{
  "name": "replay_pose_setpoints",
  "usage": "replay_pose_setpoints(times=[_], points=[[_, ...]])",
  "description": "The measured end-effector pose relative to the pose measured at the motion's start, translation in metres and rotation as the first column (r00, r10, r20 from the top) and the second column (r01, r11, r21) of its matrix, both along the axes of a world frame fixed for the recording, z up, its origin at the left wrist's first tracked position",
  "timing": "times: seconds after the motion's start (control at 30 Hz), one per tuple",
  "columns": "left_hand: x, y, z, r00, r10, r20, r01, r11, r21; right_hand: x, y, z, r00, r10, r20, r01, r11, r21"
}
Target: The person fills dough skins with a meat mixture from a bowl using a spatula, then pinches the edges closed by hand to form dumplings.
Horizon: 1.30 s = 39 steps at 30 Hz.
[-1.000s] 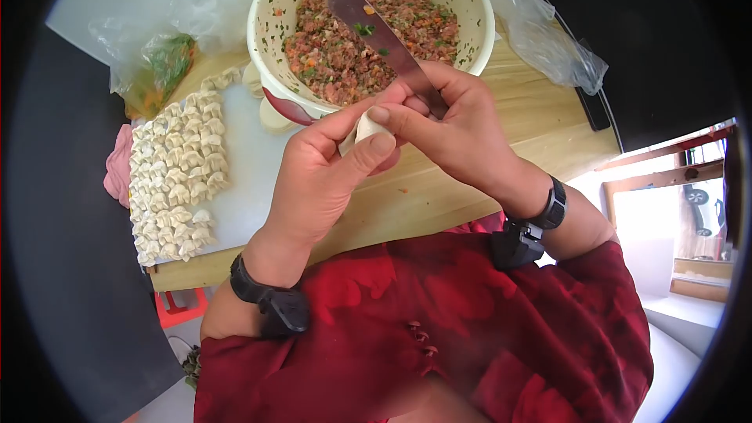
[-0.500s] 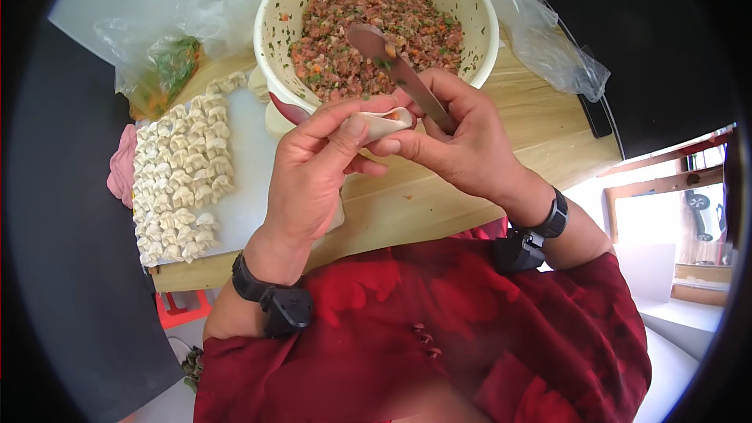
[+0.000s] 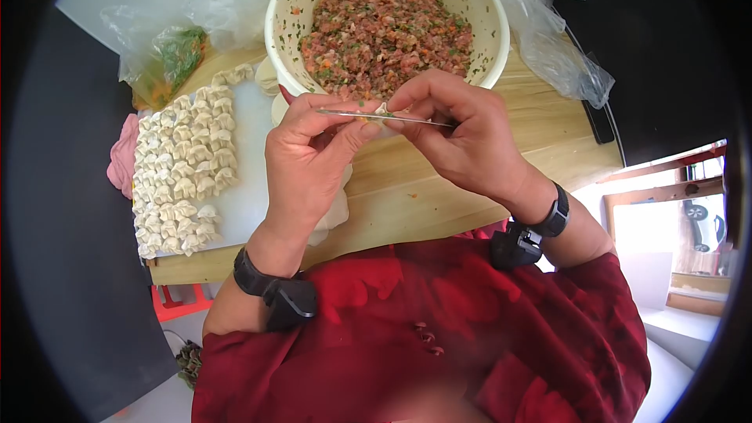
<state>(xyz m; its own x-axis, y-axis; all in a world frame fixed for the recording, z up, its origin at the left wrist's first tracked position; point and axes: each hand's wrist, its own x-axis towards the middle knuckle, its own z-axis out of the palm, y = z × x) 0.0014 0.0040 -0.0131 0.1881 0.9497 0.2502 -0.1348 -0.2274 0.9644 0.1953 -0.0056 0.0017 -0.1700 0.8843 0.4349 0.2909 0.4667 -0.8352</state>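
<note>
My left hand (image 3: 301, 164) has its fingers and thumb closed around a dumpling (image 3: 381, 110), of which only a small pale folded edge shows. My right hand (image 3: 474, 137) pinches the same dumpling from the other side. A flat metal spreading knife (image 3: 345, 113) is tucked in my right hand, seen edge-on and lying level across both hands' fingertips. Just beyond my hands stands a large cream bowl (image 3: 283, 51) holding minced meat filling (image 3: 392, 35) with green and orange bits. Partly hidden by my left forearm are flat round dough wrappers (image 3: 335, 213).
On the left, a white board (image 3: 249, 153) carries rows of folded dumplings (image 3: 184, 160). Behind it sits a clear bag (image 3: 176, 59) of greens. More plastic bags (image 3: 548, 39) lie right of the bowl. A pink cloth (image 3: 123, 157) is at the table's left edge.
The knife has turned from slanting up over the bowl to lying level and edge-on. My right fingers have closed onto the dumpling, which is now mostly covered.
</note>
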Motion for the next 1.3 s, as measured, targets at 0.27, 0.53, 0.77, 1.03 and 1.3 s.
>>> replay_pose_setpoints(times=[0.27, 0.53, 0.77, 1.03, 1.3], points=[[0.004, 0.002, -0.004, 0.984, 0.083, -0.155, -0.086, 0.996, -0.013, -0.009, 0.001, 0.002, 1.000, 0.004, 0.024, -0.002, 0.997, -0.074], [0.018, -0.004, -0.013, 0.960, 0.135, 0.245, -0.124, 0.991, -0.059, -0.024, 0.003, -0.011, 0.995, -0.069, 0.066, 0.044, 0.948, 0.314], [-0.076, -0.014, -0.016, 0.981, 0.083, -0.176, -0.077, 0.996, 0.038, -0.006, -0.008, -0.002, 0.996, 0.080, -0.046, -0.089, 0.971, -0.224], [-0.170, -0.040, -0.038, 0.425, 0.513, -0.746, -0.484, 0.825, 0.292, 0.024, -0.006, -0.002, 0.999, 0.029, -0.033, -0.036, 0.970, -0.242], [-0.175, -0.044, -0.047, 0.279, 0.605, -0.746, -0.445, 0.770, 0.458, 0.037, -0.001, -0.001, 0.999, -0.028, 0.027, 0.034, 0.964, -0.263]])
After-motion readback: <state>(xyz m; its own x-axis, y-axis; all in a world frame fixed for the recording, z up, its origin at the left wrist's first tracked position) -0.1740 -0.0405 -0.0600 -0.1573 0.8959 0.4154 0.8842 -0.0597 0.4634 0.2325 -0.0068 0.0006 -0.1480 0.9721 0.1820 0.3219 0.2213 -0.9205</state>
